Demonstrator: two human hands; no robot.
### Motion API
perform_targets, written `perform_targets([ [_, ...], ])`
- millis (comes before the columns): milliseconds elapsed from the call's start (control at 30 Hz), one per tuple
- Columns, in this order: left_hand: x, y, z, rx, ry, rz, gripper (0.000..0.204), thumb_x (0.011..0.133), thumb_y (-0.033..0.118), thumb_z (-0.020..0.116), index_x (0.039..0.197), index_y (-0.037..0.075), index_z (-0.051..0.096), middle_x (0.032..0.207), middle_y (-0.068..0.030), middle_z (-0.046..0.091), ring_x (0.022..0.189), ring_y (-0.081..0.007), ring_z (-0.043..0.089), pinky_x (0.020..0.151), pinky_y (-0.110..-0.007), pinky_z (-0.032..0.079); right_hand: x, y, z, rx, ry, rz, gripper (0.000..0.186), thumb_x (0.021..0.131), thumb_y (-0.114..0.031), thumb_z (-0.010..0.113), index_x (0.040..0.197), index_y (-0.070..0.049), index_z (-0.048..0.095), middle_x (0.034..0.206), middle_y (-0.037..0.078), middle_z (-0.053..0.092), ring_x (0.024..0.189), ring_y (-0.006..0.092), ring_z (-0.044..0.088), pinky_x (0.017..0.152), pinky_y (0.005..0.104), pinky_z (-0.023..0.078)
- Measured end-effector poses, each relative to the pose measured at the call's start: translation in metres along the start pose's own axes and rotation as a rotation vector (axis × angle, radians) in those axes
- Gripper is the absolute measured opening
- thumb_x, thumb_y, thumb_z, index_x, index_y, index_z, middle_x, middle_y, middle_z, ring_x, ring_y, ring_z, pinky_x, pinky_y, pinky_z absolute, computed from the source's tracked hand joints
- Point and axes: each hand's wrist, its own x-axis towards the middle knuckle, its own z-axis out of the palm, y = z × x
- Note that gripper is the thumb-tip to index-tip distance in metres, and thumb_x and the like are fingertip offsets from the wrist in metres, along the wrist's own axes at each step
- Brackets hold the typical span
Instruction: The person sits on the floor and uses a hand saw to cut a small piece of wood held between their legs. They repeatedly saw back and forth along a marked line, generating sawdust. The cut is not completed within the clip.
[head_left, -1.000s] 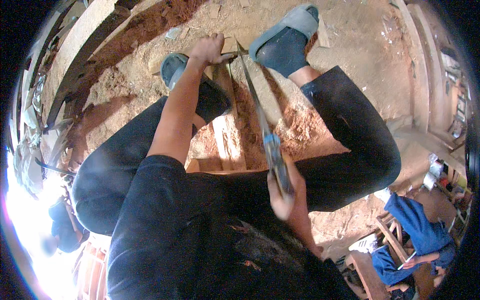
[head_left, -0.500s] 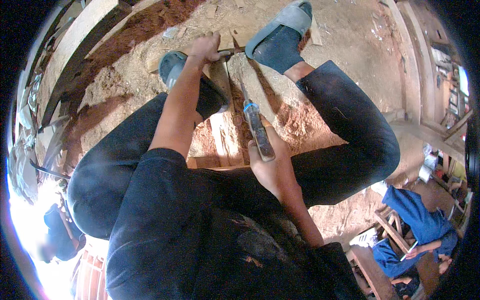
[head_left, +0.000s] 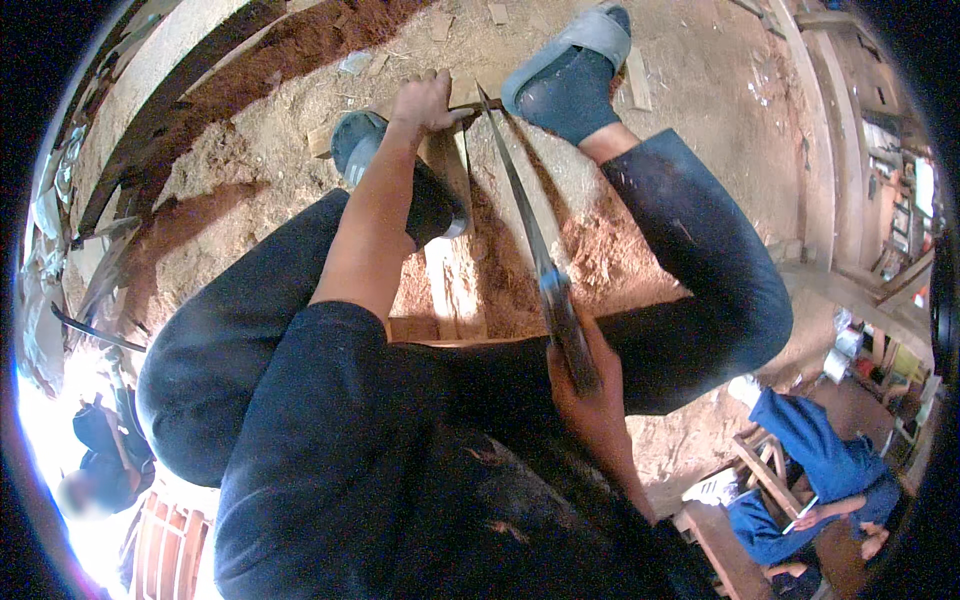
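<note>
My right hand (head_left: pixel 588 385) is closed around the dark handle of a long tapered blade (head_left: pixel 518 190) with a blue collar. It points away from me, narrowing toward the far end of a wooden board (head_left: pixel 510 170); whether it is a saw or a file I cannot tell. Over at the far left end of the boards, my left hand (head_left: pixel 425 103) is closed on a thin dark strip (head_left: pixel 485 105) that lies across the wood. Its grip is partly hidden by the hand itself. My sandalled feet rest on either side, the left foot (head_left: pixel 445 195) against a narrow board (head_left: pixel 447 160).
Thick timber beams (head_left: pixel 180 75) lie at upper left. Wood offcuts (head_left: pixel 638 80) and chips are scattered on the earth floor (head_left: pixel 710 100). At lower right a person in blue (head_left: pixel 820 440) sits beside a wooden frame (head_left: pixel 770 470). Another person (head_left: pixel 105 450) is at lower left.
My right hand has drawn back toward me and to the right with the tapered blade, and more of its length shows. My left hand stays at the strip.
</note>
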Motion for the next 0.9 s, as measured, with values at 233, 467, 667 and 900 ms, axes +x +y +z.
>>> perform_targets([
  [233,-0.002,0.001,-0.004,-0.062,-0.007,-0.020,0.080,0.074,0.071,0.061,0.112,0.001,0.049,0.108,-0.0210,0.061,0.099,-0.0402,0.062,0.086,-0.048,0.050,0.028,0.004,0.014,-0.070,-0.063,-0.046,0.050,0.087,0.000,0.054,0.136,-0.002,0.046,0.098,0.014,0.065,0.084,0.0154,0.062,0.078,0.0273,0.049],
  [467,0.003,0.000,0.001,-0.056,0.009,0.042,0.078,0.075,0.071,0.061,0.109,0.001,0.050,0.107,-0.0227,0.061,0.097,-0.0409,0.063,0.081,-0.049,0.053,0.013,0.011,0.004,-0.111,0.024,-0.182,0.042,0.089,-0.005,0.058,0.129,0.003,0.050,0.113,0.018,0.062,0.104,0.0207,0.060,0.093,0.0313,0.045],
  [667,0.003,0.001,-0.004,-0.031,-0.039,0.007,0.081,0.075,0.073,0.058,0.111,0.001,0.050,0.110,-0.0228,0.060,0.098,-0.0397,0.063,0.085,-0.048,0.051,-0.001,0.012,-0.009,0.068,0.015,-0.016,0.040,0.087,-0.006,0.062,0.125,0.004,0.053,0.111,0.017,0.063,0.102,0.0236,0.061,0.094,0.0337,0.045],
  [900,0.002,0.003,-0.005,-0.002,-0.065,-0.012,0.085,0.074,0.076,0.056,0.112,0.001,0.050,0.112,-0.0227,0.060,0.104,-0.0395,0.061,0.087,-0.048,0.050,0.034,0.019,0.007,0.039,-0.002,-0.097,0.039,0.088,0.001,0.053,0.127,0.003,0.052,0.099,0.013,0.063,0.090,0.0201,0.060,0.086,0.0308,0.046],
])
